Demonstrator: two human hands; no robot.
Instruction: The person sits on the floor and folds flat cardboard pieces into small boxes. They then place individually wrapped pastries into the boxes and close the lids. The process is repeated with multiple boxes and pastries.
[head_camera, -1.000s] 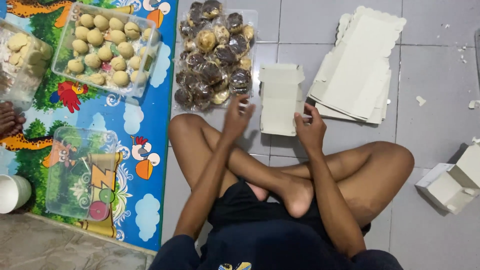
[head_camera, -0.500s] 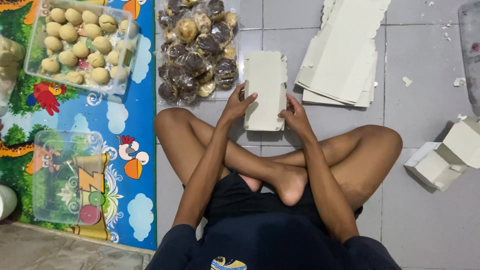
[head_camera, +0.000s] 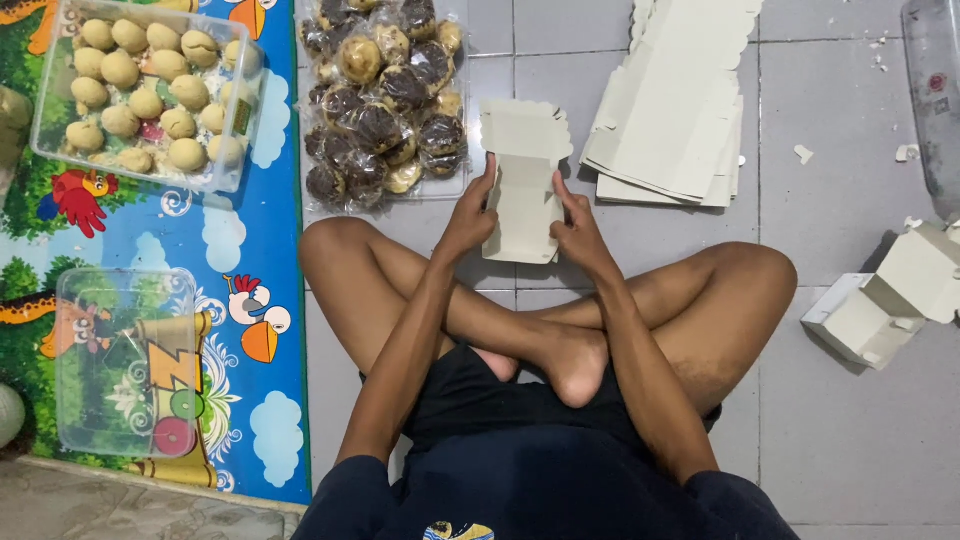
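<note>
A flat, pale cardboard box blank (head_camera: 524, 180) lies on the grey tiled floor (head_camera: 830, 420) just ahead of a person seated cross-legged, its long axis running straight away from the body and its scalloped flap at the far end. Both hands hold it: the left hand (head_camera: 470, 212) clasps the left long edge with thumb raised along the side, and the right hand (head_camera: 577, 225) grips the right long edge, fingers curled narrow around the card. The two hands sit level with each other at the near half of the blank, neither nearer than the other, with the forearms passing over the crossed shins.

Just right of the blank, a stack of more flat blanks (head_camera: 675, 110) rests fanned on the tiles. Just left, touching or nearly touching it, a clear tray of wrapped dark and light buns (head_camera: 385, 95) sits on the floor. Farther left, on a bright cartoon play mat (head_camera: 250, 300), stand a clear tub of round pale pastries (head_camera: 150, 85) and an empty clear tub (head_camera: 125, 360). Well to the right lies a partly folded box (head_camera: 890, 295), with paper scraps scattered near it. Nothing lies between hands and blank.
</note>
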